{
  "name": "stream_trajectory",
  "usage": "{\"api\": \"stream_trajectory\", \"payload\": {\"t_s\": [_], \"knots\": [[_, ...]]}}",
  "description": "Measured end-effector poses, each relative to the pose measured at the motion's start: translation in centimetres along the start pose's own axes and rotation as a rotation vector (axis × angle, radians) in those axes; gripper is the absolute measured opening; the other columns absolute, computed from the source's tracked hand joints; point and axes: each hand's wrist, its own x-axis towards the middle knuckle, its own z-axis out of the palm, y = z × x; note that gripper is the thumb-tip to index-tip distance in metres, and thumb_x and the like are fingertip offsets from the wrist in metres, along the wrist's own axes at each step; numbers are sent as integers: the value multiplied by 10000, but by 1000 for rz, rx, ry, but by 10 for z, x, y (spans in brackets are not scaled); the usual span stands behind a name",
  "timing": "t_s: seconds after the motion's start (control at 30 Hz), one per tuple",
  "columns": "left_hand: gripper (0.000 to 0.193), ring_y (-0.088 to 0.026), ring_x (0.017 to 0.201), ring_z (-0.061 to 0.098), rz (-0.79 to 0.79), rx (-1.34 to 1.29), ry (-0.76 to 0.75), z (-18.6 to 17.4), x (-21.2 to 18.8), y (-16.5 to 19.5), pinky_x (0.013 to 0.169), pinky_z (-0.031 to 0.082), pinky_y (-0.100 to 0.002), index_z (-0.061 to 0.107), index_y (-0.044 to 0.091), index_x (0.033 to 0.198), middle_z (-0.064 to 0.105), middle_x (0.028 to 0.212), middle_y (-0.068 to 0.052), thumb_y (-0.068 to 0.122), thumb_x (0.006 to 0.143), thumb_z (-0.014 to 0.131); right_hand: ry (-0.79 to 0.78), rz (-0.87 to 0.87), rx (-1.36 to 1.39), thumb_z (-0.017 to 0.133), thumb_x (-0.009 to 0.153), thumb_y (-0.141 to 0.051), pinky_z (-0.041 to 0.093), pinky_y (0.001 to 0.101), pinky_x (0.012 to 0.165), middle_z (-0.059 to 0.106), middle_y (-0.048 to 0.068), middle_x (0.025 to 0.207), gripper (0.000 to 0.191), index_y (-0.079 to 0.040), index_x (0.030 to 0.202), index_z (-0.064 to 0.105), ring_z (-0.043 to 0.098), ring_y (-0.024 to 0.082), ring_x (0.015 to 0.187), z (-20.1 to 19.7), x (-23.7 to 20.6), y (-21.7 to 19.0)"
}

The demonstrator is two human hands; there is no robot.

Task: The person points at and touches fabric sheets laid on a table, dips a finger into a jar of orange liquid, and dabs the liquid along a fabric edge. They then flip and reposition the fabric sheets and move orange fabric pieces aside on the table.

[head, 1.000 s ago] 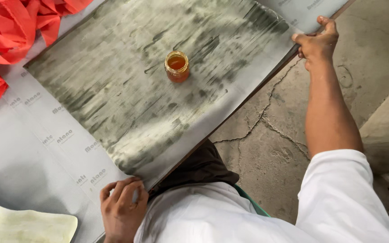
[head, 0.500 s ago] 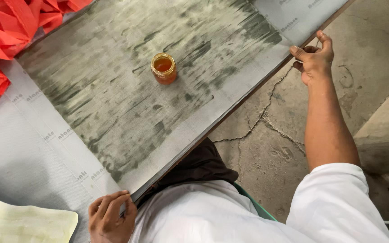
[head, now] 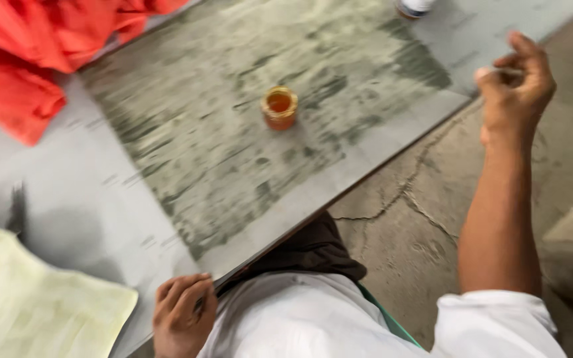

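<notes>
left hand point(head: 182, 317) fingers curl around the grey board's point(head: 167, 199) near edge; right hand point(head: 515, 86) hovers half-open, empty. tilting the board could tip the amber jar point(head: 279, 107).

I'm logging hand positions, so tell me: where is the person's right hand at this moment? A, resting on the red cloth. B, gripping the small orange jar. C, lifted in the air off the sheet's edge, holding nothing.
C: the right hand hangs loosely curled over the cracked floor, just past the grey sheet, apart from the orange jar.
</notes>
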Motion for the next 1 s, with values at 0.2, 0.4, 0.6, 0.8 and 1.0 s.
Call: {"api": "stream_trajectory", "payload": {"t_s": [0.2,0.4,0.6,0.8,1.0], "knots": [[166,-240,906,716,83,-115,6,-13,11,4,898,531,-390,708,54,959,755,1009,-53,-17,813,739,-623,-603,-612,681,848,103,458,399,1063,537,94,1349,523,-193,1266,792,486,268,1234,164,-25,-107],[179,-245,920,705,80,-160,9,-14,10,-3,898,524,-391,716,53,987,753,1033,-50,-3,820,746,-829,-505,-750,670,779,120,344,426,1111,547,44,1363,486,-203,1117,806,439,272,1307,217,-25,-129],[178,-240,915,708,65,-187,-8,-16,10,-5,883,523,-381,718,56,978,757,1032,-46,16,809,760,-1009,-418,-985,697,739,135,310,419,1139,511,35,1425,530,-275,1046,830,417,260,1273,228,-18,-147],[177,-247,922,710,37,-191,16,-16,6,-6,857,518,-375,727,53,967,756,1021,-51,10,799,763,-893,-263,-813,670,803,121,382,423,1101,519,58,1443,558,-268,1184,790,432,252,1246,190,-22,-147],[150,-264,928,716,-25,-125,80,-1,-5,-7,858,551,-381,744,80,905,749,997,-62,33,770,791,-916,-120,7,718,838,89,410,280,676,608,4,1297,427,-191,1160,750,437,98,762,93,-18,-148]]}}
